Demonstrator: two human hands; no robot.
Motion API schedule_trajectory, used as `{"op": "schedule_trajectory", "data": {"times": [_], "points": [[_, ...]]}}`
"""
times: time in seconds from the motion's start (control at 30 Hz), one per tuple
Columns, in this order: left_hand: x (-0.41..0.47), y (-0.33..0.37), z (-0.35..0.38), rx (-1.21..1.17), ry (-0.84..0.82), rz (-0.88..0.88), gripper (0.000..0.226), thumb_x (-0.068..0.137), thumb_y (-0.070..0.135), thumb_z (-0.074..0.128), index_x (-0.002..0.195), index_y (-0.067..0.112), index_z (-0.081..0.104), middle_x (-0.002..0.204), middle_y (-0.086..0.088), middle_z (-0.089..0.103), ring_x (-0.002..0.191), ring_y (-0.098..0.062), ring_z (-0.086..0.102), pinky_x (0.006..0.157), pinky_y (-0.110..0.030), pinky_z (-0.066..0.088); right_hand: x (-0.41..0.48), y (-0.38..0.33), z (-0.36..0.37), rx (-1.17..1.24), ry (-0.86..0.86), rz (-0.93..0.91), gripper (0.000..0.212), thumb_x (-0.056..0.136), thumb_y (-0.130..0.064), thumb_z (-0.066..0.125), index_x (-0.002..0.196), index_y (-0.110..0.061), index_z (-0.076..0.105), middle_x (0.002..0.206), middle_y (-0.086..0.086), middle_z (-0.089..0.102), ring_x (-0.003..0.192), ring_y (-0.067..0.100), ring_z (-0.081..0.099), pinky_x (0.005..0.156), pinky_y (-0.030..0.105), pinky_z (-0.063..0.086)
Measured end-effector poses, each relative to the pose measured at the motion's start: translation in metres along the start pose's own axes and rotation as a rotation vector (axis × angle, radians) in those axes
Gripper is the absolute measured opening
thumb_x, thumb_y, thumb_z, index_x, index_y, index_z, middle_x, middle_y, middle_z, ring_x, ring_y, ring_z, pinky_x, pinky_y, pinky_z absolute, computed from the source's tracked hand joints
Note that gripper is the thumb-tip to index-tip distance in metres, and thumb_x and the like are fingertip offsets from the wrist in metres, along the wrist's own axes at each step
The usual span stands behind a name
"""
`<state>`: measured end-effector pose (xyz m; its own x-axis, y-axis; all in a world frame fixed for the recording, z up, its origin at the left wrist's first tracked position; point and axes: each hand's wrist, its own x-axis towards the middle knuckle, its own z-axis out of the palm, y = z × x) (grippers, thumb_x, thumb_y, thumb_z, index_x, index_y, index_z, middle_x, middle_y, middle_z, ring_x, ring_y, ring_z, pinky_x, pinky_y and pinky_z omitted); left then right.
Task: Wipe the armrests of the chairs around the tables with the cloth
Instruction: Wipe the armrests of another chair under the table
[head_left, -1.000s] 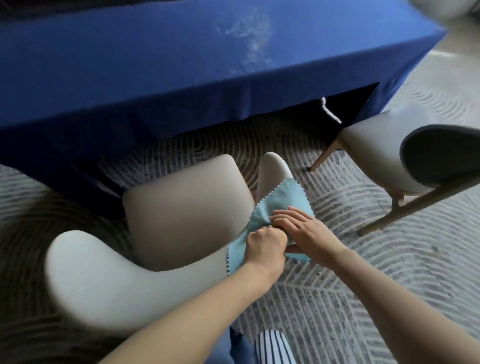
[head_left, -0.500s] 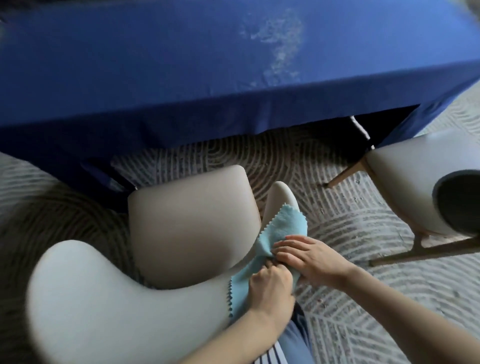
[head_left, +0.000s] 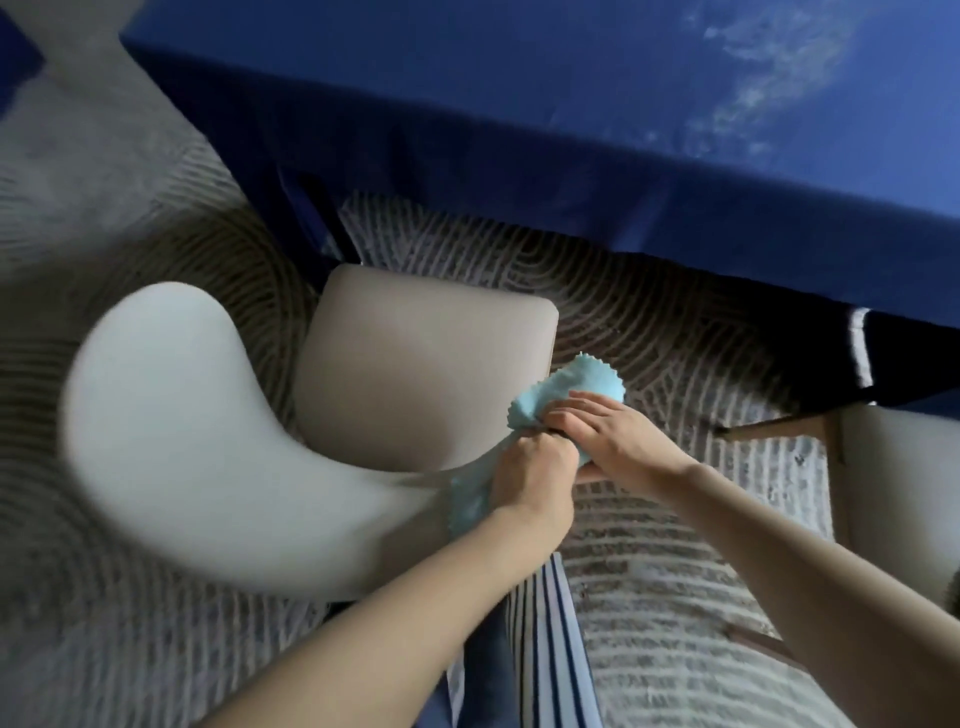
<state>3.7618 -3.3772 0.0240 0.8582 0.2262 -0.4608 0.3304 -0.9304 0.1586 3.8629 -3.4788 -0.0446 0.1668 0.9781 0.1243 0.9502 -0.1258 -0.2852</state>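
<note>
A pale upholstered chair (head_left: 415, 389) stands below me, its curved backrest and left armrest (head_left: 171, 415) sweeping to the left. A light blue cloth (head_left: 582, 387) with zigzag edges is wrapped over the right armrest, which it hides along with my hands. My left hand (head_left: 530, 478) is closed on the cloth's lower part. My right hand (head_left: 613, 436) lies across the upper part, fingers pressing it down on the armrest.
A table under a dark blue tablecloth (head_left: 571, 104) fills the top, its edge close above the chair seat. A second pale chair (head_left: 904, 493) with wooden legs stands at the right. Patterned grey carpet (head_left: 675, 597) covers the floor. My striped clothing (head_left: 545, 649) shows at the bottom.
The view has swung left and tilted, so the table now runs diagonally. Both hands stay on the cloth at the right armrest, which is now bunched more tightly and hides the armrest tip.
</note>
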Motion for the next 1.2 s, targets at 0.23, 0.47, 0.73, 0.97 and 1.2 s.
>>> {"op": "schedule_trajectory", "data": {"times": [0.23, 0.47, 0.73, 0.97, 1.2], "points": [[0.034, 0.021, -0.003, -0.019, 0.027, -0.085, 0.049, 0.091, 0.011, 0.060, 0.136, -0.002, 0.042, 0.130, -0.020, 0.055, 0.113, -0.030, 0.059, 0.092, -0.035, 0.047, 0.013, 0.039, -0.005, 0.050, -0.165, 0.043, 0.075, 0.062, -0.037, 0.085, 0.126, -0.007, 0.059, 0.121, 0.007, 0.066, 0.114, 0.026, 0.061, 0.107, 0.042, 0.037], [0.066, 0.032, -0.005, -0.119, 0.024, -0.131, 0.047, 0.088, 0.006, 0.061, 0.131, -0.001, 0.047, 0.129, -0.019, 0.054, 0.116, -0.030, 0.056, 0.092, -0.033, 0.047, 0.029, 0.055, -0.012, -0.062, -0.478, 0.323, 0.067, 0.092, -0.028, 0.059, 0.149, -0.027, 0.025, 0.155, -0.011, 0.026, 0.147, 0.011, 0.004, 0.117, 0.036, -0.004], [0.043, 0.023, 0.031, -0.064, 0.028, -0.146, 0.054, 0.096, 0.012, 0.047, 0.141, -0.003, 0.021, 0.138, -0.027, 0.042, 0.124, -0.040, 0.047, 0.096, -0.048, 0.045, 0.023, 0.001, -0.005, 0.026, -0.260, 0.679, 0.047, 0.099, -0.034, 0.043, 0.144, -0.024, 0.037, 0.154, -0.008, 0.027, 0.147, 0.016, 0.007, 0.118, 0.036, 0.002], [0.007, -0.001, 0.036, 0.109, 0.031, -0.065, 0.044, 0.098, 0.006, 0.038, 0.136, -0.012, 0.026, 0.130, -0.031, 0.047, 0.114, -0.042, 0.053, 0.089, -0.048, 0.049, 0.020, -0.058, -0.007, -0.073, -0.192, 0.706, 0.055, 0.095, -0.053, 0.021, 0.134, -0.026, 0.050, 0.145, -0.010, 0.042, 0.147, 0.018, 0.012, 0.118, 0.040, -0.001], [-0.044, -0.037, 0.038, 0.243, 0.065, 0.092, 0.040, 0.099, 0.006, 0.035, 0.135, -0.011, 0.030, 0.130, -0.028, 0.048, 0.117, -0.036, 0.054, 0.093, -0.043, 0.046, 0.023, -0.115, 0.003, -0.142, -0.107, 0.739, 0.061, 0.094, -0.050, 0.016, 0.121, -0.022, 0.063, 0.127, -0.006, 0.059, 0.141, 0.022, 0.029, 0.119, 0.046, 0.003]]}}
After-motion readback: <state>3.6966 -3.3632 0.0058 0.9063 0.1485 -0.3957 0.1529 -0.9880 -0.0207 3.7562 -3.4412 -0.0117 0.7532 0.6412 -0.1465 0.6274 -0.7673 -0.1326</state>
